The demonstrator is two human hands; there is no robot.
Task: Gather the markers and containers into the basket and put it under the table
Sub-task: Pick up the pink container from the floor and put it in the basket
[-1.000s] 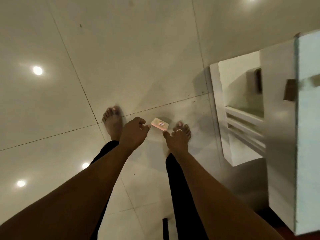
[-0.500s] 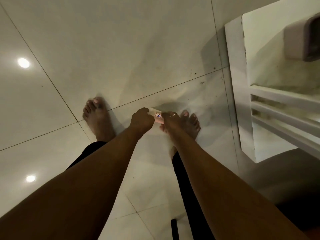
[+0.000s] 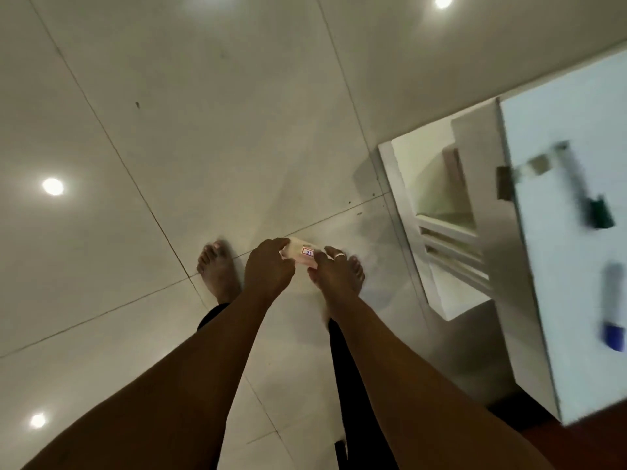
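A small pale pink container (image 3: 303,256) with a red-and-white label is held out over the tiled floor between both hands. My left hand (image 3: 268,271) grips its left end and my right hand (image 3: 330,269), with a ring on one finger, grips its right end. On the white table top (image 3: 556,266) at the right lie two blurred markers: one with a green cap (image 3: 588,195) and one with a blue cap (image 3: 612,307). No basket is in view.
My bare feet (image 3: 217,271) stand on glossy cream floor tiles that reflect ceiling lights. A white slatted table frame (image 3: 451,245) stands close to the right, under the table top. A brown object (image 3: 504,183) sticks out at the table's edge.
Both hands closed on the pink container, which a second ago lay on the floor between them, and lifted it. The view swung so that the table top and markers came into sight.
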